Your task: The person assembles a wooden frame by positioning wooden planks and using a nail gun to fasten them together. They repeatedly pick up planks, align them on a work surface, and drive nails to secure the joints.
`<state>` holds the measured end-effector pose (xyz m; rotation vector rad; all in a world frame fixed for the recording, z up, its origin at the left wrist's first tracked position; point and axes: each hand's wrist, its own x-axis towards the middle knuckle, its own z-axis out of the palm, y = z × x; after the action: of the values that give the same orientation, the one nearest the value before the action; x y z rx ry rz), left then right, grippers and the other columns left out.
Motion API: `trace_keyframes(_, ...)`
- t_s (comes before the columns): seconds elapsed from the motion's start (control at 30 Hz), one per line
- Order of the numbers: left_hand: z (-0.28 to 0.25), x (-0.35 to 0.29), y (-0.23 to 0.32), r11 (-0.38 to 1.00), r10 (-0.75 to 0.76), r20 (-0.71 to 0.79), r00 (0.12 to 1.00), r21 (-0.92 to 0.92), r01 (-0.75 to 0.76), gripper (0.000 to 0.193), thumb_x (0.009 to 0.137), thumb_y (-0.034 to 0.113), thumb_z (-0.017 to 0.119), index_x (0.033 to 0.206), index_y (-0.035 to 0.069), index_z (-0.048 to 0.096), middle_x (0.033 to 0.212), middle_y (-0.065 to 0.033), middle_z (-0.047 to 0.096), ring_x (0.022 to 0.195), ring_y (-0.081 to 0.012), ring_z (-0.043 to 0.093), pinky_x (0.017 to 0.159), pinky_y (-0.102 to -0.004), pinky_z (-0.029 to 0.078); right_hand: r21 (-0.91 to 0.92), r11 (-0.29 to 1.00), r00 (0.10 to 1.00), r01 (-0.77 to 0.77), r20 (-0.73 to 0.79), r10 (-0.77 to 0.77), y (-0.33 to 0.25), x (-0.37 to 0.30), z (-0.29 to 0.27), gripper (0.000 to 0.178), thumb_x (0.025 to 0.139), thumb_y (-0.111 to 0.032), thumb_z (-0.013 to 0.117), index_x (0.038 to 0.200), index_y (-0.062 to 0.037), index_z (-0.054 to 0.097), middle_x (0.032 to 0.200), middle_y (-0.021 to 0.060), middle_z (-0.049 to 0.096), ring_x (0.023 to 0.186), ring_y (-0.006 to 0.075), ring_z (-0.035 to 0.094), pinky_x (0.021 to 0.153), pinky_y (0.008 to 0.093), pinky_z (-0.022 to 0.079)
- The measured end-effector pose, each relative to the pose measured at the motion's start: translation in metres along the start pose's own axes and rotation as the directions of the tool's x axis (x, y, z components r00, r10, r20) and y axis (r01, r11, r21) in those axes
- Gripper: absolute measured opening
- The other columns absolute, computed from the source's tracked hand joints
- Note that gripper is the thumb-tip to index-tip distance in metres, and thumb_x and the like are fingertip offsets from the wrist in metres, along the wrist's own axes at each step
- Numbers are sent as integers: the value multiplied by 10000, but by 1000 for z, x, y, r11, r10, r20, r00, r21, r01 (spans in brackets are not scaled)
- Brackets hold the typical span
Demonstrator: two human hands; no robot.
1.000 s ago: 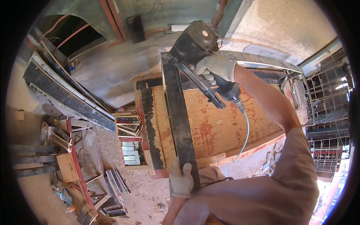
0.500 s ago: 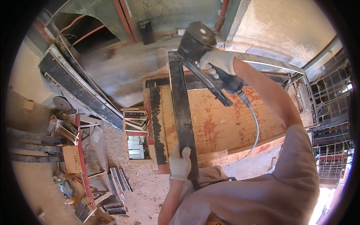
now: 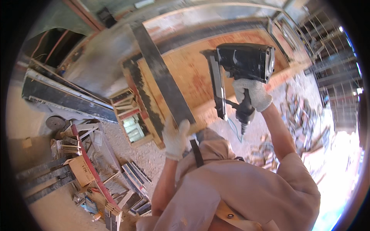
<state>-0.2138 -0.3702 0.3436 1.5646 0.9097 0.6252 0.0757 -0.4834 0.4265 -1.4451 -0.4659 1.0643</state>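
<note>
From the wearer's head, at the near side of the counter point(image 3: 189, 75), one wide fisheye view looks steeply down past the torso point(image 3: 250, 188), fairly close above the hands point(image 3: 174, 139), facing across the counter.

Pale knitted gloves point(image 3: 172, 148) are being worn on the left hand point(image 3: 174, 138) and right hand point(image 3: 253, 94). A loose brownish shirt point(image 3: 254, 188) is being worn, the forearms point(image 3: 278, 131) being left bare by its short sleeves point(image 3: 296, 170). A dark round button point(image 3: 230, 216) is being shown near, a dark strap point(image 3: 196, 153) farther off.

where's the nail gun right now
In the head view, the black nail gun is right of centre, held in the gloved right hand, to the right of the long dark board.
</note>
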Motion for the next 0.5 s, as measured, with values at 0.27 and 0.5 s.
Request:
trace_keyframes(0.27, -1, 4, -8, 957, 281, -65, 958, 96, -274, 855, 949, 524, 692, 1524, -33, 392, 1319, -205, 656, 1202, -293, 658, 997, -384, 518, -5, 1000, 996, -26, -83, 25, 97, -126, 12, 278, 1045, -173, 533, 854, -27, 672, 676, 57, 625, 632, 142, 600, 634, 283, 476)
trace_keyframes(0.5, -7, 23, -46, 963, 253, -171, 952, 139, -231, 725, 970, 383, 727, 1468, -73, 462, 1323, -190, 642, 1173, -279, 642, 1012, -377, 498, 53, 999, 973, 3, -229, 9, 137, -181, 47, 240, 981, -206, 676, 803, -48, 706, 613, 21, 600, 567, 105, 559, 565, 289, 455)
